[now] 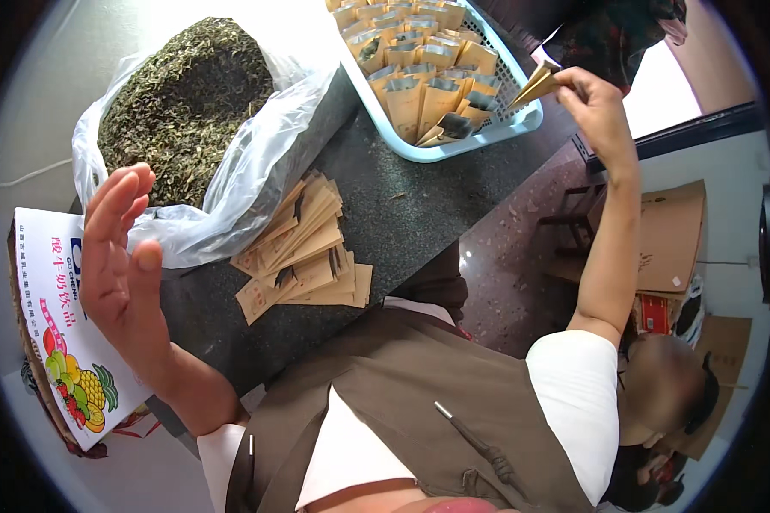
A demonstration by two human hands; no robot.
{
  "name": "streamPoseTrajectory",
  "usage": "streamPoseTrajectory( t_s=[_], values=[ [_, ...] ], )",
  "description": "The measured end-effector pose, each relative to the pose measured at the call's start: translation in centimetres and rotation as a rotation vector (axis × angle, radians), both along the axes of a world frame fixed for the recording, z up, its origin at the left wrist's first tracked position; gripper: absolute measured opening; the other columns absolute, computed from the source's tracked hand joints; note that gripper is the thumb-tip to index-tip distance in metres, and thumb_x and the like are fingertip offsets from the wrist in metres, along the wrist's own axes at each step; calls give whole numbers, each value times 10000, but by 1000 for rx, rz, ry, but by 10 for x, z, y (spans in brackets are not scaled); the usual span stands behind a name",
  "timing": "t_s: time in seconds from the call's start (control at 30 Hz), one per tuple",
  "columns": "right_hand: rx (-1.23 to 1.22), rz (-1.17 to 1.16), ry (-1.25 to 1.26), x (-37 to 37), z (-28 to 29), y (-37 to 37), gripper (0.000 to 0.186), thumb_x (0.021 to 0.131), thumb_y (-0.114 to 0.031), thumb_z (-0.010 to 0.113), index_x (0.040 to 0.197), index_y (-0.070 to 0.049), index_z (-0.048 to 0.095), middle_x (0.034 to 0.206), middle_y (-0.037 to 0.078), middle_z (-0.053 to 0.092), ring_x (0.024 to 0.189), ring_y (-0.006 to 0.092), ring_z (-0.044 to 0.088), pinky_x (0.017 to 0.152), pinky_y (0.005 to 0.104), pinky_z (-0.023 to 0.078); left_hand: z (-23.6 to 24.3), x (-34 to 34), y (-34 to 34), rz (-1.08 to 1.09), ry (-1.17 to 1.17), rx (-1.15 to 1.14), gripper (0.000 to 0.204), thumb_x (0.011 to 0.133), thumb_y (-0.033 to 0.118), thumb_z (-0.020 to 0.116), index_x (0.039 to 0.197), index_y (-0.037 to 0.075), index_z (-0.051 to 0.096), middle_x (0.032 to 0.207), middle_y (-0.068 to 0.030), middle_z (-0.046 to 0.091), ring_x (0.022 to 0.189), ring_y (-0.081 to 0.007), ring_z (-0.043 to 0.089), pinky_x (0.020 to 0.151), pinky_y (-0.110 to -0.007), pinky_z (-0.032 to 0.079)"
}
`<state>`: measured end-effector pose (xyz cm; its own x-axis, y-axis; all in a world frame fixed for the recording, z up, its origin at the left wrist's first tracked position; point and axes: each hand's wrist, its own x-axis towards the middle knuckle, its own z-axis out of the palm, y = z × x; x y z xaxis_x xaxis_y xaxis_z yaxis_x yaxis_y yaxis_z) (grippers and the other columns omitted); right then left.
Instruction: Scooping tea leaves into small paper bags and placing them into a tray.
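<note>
1. Inspected dark speckled counter (389, 222) across the centre of the frame; noted beneath the flat stock.
2. Found clear plastic bag (222, 235) at upper left, mouth wide, heaped with dried leaves (188, 103). Judged a large supply left to portion out.
3. Examined light-blue basket (428, 155) at top centre, crowded with upright tan pouches (441, 98), many open at the top. Judged as the portion done so far, at least in opening and standing up. Saw greenish, leaf-like matter in one mouth toward the basket's left side; could not tell the fill of most others.
4. Recorded white carton (77, 342) with fruit pictures at left edge; judged idle.
5. Located flat tan pouches (304, 256) left of centre, fanned and overlapping on the counter. Judged as stock left to open; could not count exactly.
6. Observed left hand (120, 274) at left, raised before the bag, fingers extended, thumb apart, holding nothing.
7. Observed right hand (595, 107) at upper right, pinched narrow on a folded tan packet (535, 85) at the basket's right rim. Could not tell if single or several; judged not yet placed.
</note>
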<state>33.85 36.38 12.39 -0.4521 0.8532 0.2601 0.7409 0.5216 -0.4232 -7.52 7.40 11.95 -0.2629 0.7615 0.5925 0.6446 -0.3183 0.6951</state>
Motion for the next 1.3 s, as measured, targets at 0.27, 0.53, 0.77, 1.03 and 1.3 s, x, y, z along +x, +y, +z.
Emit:
streamPoseTrajectory(
  t_s=[0.27, 0.53, 0.77, 1.03, 1.3],
  values=[
    [-126, 122, -72, -30, -42, -5, 184, 916, -109, 665, 1054, 0, 720, 995, 99, 721, 840, 161, 659, 770, 277, 519, -9, 9, -16, 28, 20, -38, 492, 920, 312, 676, 1238, -57, 608, 1261, -209, 608, 1176, -307, 593, 1013, -424, 444],
    [-326, 124, 6, -3, -41, 1, 348, 950, -72, 585, 1295, -25, 609, 1152, 57, 643, 1013, 117, 578, 880, 239, 451, -23, 8, -42, 158, -51, 48, 418, 906, 265, 691, 1151, -69, 641, 1201, -225, 630, 1114, -301, 618, 1016, -406, 453],
    [-284, 190, 555, 5, -19, -32, 366, 1066, -234, 415, 1314, -5, 556, 848, 3, 437, 781, 89, 442, 828, 267, 400, -42, 12, -80, 240, -171, -130, 101, 869, 62, 705, 897, -35, 696, 938, -135, 685, 892, -204, 645, 791, -286, 492],
    [-608, 626, 835, -107, -44, -88, 494, 1067, -421, 344, 1214, -22, 596, 851, 35, 433, 777, 173, 484, 750, 301, 410, -93, 31, -76, 172, 319, -457, 196, 716, 170, 803, 843, 87, 678, 936, -59, 645, 837, -253, 620, 720, -356, 490],
    [-834, 804, 740, -173, -48, -153, 450, 1059, -414, 401, 1097, -10, 597, 821, 73, 467, 669, 140, 508, 575, 251, 401, -108, 19, -89, 151, 482, -533, 136, 744, 129, 746, 857, 98, 676, 920, -20, 634, 841, -225, 611, 733, -348, 472]
  ],
)
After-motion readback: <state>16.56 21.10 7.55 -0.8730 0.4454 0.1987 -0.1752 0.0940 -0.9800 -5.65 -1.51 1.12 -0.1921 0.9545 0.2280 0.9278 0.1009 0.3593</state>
